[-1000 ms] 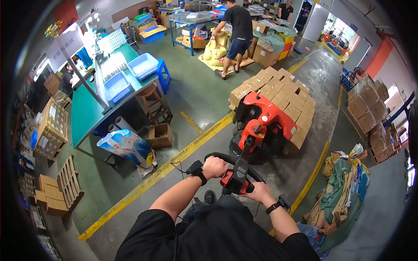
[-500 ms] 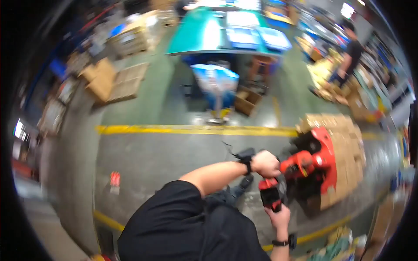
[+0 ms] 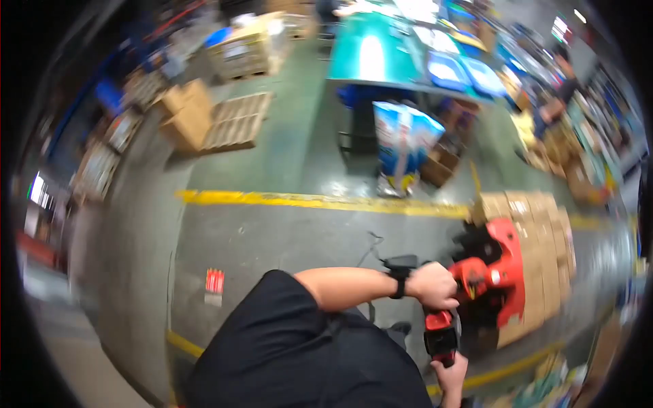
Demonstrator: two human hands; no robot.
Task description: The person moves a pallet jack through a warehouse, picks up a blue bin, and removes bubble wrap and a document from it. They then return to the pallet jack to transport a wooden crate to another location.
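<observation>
My left hand (image 3: 434,284), with a black strap and device at its wrist, is closed on the far end of a red and black pallet truck handle (image 3: 441,338). Lower down, my right hand (image 3: 451,373) wraps round the near end of the same handle. To the right stands the red body of the pallet truck (image 3: 510,272), joined to the handle by its arm. Brown cardboard boxes (image 3: 544,265) are stacked just behind that red body. The truck's forks are hidden.
Yellow floor tape (image 3: 326,201) crosses ahead. Beyond it stand a green-topped table (image 3: 374,58), a blue and white bag (image 3: 405,146) and, at left, a wooden pallet (image 3: 238,122) beside a carton (image 3: 187,122). At far right, a person (image 3: 561,95) bends over piled material.
The view has turned left, so the table, bag and pallet now lie further right. Both hands stay on the handle. The person at far right now bends lower.
</observation>
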